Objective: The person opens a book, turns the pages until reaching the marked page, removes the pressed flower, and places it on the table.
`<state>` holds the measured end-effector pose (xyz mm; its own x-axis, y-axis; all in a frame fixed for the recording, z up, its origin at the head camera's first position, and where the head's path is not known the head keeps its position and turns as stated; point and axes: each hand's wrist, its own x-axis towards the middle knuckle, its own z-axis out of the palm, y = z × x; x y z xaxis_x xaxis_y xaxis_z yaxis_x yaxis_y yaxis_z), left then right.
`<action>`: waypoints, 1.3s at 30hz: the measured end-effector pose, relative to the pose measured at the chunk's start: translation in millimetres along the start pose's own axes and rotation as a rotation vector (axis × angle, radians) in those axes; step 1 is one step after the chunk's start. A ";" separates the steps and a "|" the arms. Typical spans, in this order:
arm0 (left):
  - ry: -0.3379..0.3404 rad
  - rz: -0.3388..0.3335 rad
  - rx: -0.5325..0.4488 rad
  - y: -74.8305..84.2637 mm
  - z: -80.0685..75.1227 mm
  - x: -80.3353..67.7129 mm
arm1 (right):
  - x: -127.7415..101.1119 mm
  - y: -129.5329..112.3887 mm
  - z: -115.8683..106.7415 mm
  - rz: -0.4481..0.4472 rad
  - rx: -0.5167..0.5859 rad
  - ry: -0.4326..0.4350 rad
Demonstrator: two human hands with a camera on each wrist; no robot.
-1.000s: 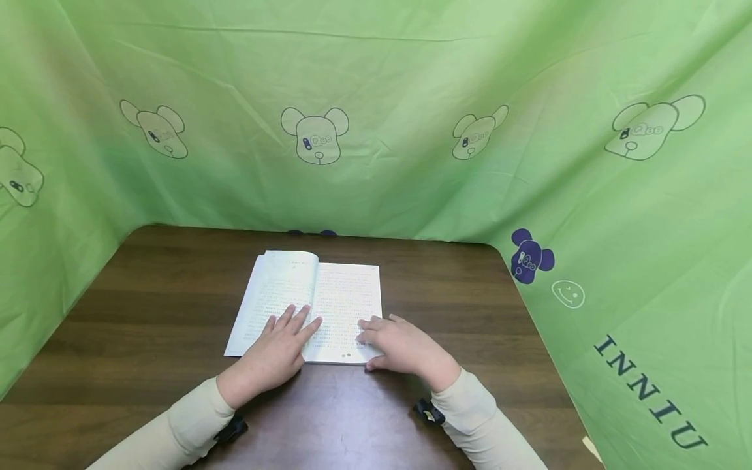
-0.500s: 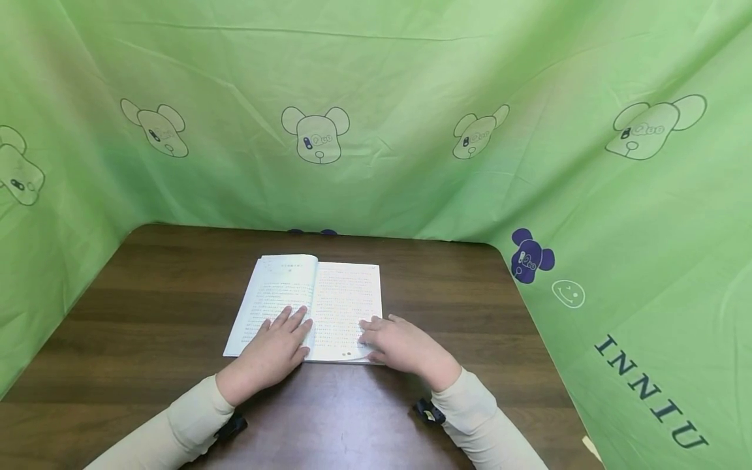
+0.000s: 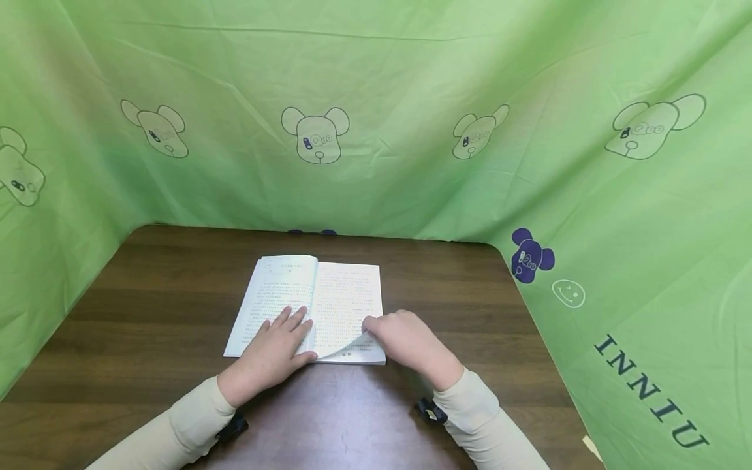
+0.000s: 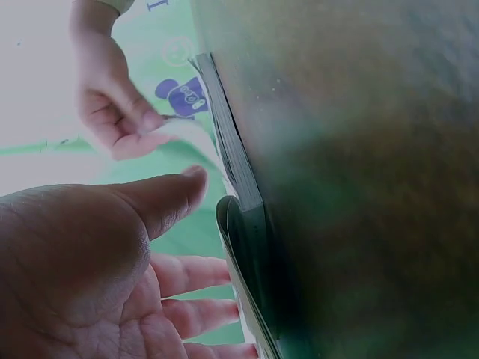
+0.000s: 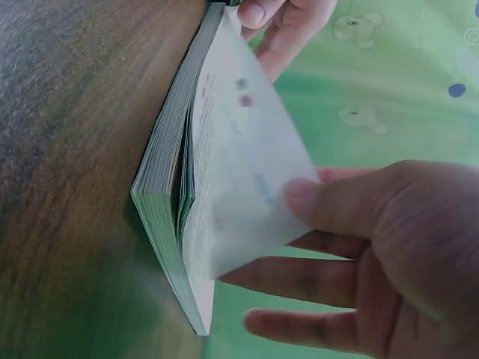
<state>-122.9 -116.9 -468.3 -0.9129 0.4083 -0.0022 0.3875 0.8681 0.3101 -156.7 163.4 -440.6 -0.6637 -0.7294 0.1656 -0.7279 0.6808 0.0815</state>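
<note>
An open book lies flat in the middle of the brown table. My left hand rests flat on the lower part of the left page, fingers straight. My right hand pinches the lower corner of the right page and holds it curled up off the stack. In the right wrist view the thumb of my right hand presses the lifted page against the fingers behind it, above the book's block. The left wrist view shows my left hand's palm beside the book's edge.
A green cloth printed with bear heads walls the table at the back and on both sides. The table's rounded far right corner meets the cloth. Dark camera straps sit on both wrists over cream sleeves.
My right hand has curled onto the right page's lower corner and lifted it, so the page now bows upward. My left hand has stayed flat on the left page.
</note>
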 end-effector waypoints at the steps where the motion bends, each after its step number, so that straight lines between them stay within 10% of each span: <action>1: 0.000 0.000 0.000 0.2 0.2 -0.2 | 0.2 0.0 0.0 0.000 -0.009 0.038; 14: 0.018 -0.008 -0.002 0.9 1.2 1.0 | 6.1 0.8 -1.8 -0.087 -0.017 0.400; 23: 0.029 -0.011 0.009 2.2 2.4 2.7 | 6.1 2.5 -6.3 -0.083 0.003 0.410; 31: 0.055 -0.001 0.029 1.0 1.9 4.6 | 3.4 12.5 -9.6 0.127 0.035 0.364; 39: 0.248 0.020 -0.046 -3.2 7.4 5.2 | 2.5 7.8 -7.3 0.155 0.082 0.248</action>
<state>-128.0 -115.5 -476.3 -0.9108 0.3387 0.2360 0.4048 0.8446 0.3503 -162.8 167.3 -432.4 -0.7129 -0.5719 0.4058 -0.6394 0.7678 -0.0411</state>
